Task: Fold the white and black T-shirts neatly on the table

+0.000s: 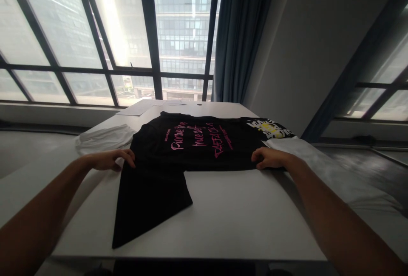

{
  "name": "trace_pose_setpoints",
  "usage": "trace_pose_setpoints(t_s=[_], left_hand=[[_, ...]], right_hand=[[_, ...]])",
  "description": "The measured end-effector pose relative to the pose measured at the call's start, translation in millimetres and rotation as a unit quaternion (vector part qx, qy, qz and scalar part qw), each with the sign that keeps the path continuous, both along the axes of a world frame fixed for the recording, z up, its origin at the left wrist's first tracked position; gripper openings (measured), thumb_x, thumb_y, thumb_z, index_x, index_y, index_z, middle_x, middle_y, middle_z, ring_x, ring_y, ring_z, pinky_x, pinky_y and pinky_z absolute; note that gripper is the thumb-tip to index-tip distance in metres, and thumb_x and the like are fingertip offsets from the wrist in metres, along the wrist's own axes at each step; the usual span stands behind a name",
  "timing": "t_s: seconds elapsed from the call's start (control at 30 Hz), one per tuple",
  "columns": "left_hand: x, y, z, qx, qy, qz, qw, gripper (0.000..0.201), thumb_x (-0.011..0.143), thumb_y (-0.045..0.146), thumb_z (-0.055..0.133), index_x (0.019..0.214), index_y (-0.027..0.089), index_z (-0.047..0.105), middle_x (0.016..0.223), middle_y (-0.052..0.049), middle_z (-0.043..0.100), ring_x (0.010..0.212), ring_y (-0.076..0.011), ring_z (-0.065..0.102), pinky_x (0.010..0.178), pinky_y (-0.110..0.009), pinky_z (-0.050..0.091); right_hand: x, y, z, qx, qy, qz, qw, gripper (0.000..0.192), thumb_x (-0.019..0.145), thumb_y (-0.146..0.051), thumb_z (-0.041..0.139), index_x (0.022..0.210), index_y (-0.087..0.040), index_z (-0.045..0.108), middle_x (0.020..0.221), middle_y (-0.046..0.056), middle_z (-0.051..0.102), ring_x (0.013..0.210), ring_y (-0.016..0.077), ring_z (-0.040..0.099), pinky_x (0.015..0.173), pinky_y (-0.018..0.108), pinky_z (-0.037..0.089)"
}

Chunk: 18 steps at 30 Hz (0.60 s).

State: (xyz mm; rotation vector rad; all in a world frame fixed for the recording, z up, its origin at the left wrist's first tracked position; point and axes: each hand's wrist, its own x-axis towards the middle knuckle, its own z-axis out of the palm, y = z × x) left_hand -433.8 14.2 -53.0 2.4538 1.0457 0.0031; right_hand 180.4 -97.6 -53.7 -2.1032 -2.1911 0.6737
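A black T-shirt [191, 148] with pink lettering lies spread across the white table [242, 212]. One sleeve [149, 199] hangs toward me at the near left. My left hand [111, 159] rests at the shirt's left edge with fingers curled onto the fabric. My right hand [269, 158] pinches the shirt's near edge on the right side. Both arms reach forward over the table.
A folded white garment [103, 138] lies left of the shirt. Another black garment with a yellow and white print [269, 128] and a white cloth [318, 161] sit at the right. Papers [140, 108] lie at the far edge. Large windows and a curtain stand behind.
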Motion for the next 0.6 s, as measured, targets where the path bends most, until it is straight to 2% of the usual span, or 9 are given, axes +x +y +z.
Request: trace_pose_setpoints(t_s=[0.1,0.17,0.27,0.33,0.4,0.5,0.6], left_hand=[[0.5,3.6,-2.9,0.021,-0.007,0.017,1.0,0.026,0.065,0.038,0.074,0.089,0.03,0.078,0.116,-0.004,0.063,0.11,-0.0264,0.06,0.099,-0.032,0.047],[5.2,2.5,-2.0,0.024,-0.037,0.009,0.999,0.024,0.066,0.042,0.074,0.083,0.026,0.078,0.114,-0.006,0.064,0.109,-0.0273,0.06,0.099,-0.034,0.047],[8.2,-1.0,4.4,0.016,-0.107,-0.005,0.994,0.029,0.073,0.05,0.069,0.08,0.023,0.075,0.125,-0.009,0.062,0.116,-0.0285,0.057,0.102,-0.038,0.045],[5.5,-2.8,10.1,-0.003,-0.145,-0.008,0.989,0.032,0.077,0.054,0.067,0.082,0.023,0.073,0.131,-0.009,0.06,0.122,-0.0298,0.054,0.105,-0.041,0.042],[1.7,-4.3,15.4,-0.03,-0.157,-0.008,0.987,0.035,0.076,0.057,0.067,0.083,0.023,0.072,0.126,-0.01,0.065,0.123,-0.0315,0.053,0.106,-0.044,0.041],[0.0,-8.9,21.3,-0.083,-0.14,-0.006,0.987,0.038,0.071,0.06,0.071,0.082,0.024,0.072,0.11,-0.01,0.072,0.113,-0.032,0.06,0.1,-0.044,0.046],[3.0,-16.0,25.5,-0.136,-0.11,0.0,0.985,0.035,0.067,0.057,0.074,0.079,0.024,0.072,0.101,-0.007,0.073,0.098,-0.0287,0.065,0.089,-0.039,0.052]], right_hand=[[16.4,-3.1,-1.5,-0.038,-0.06,-0.055,0.996,0.041,0.047,-0.017,0.069,0.088,-0.021,0.069,0.086,0.001,0.068,0.078,0.0212,0.063,0.064,0.027,0.048],[24.3,-4.4,-2.0,-0.039,-0.092,-0.083,0.992,0.036,0.047,-0.017,0.068,0.083,-0.021,0.068,0.081,0.001,0.067,0.075,0.021,0.063,0.061,0.027,0.047],[32.4,-4.7,0.6,0.018,-0.06,-0.056,0.996,0.024,0.058,-0.027,0.064,0.081,-0.02,0.067,0.081,0.002,0.069,0.079,0.0217,0.063,0.069,0.029,0.048],[36.9,-4.8,4.1,0.059,-0.016,-0.024,0.998,0.025,0.064,-0.035,0.061,0.083,-0.02,0.068,0.084,0.003,0.07,0.083,0.0226,0.063,0.075,0.03,0.049],[41.4,-6.1,7.3,0.075,0.006,-0.017,0.997,0.03,0.065,-0.043,0.061,0.083,-0.02,0.069,0.085,0.004,0.07,0.084,0.0236,0.063,0.078,0.031,0.049],[49.0,-11.5,9.5,0.052,0.018,-0.046,0.997,0.038,0.062,-0.051,0.064,0.082,-0.02,0.072,0.084,0.005,0.07,0.084,0.0251,0.064,0.076,0.032,0.05],[58.3,-18.8,10.7,0.003,0.029,-0.065,0.997,0.041,0.058,-0.055,0.069,0.081,-0.021,0.073,0.082,0.004,0.071,0.082,0.0257,0.064,0.072,0.032,0.051]])
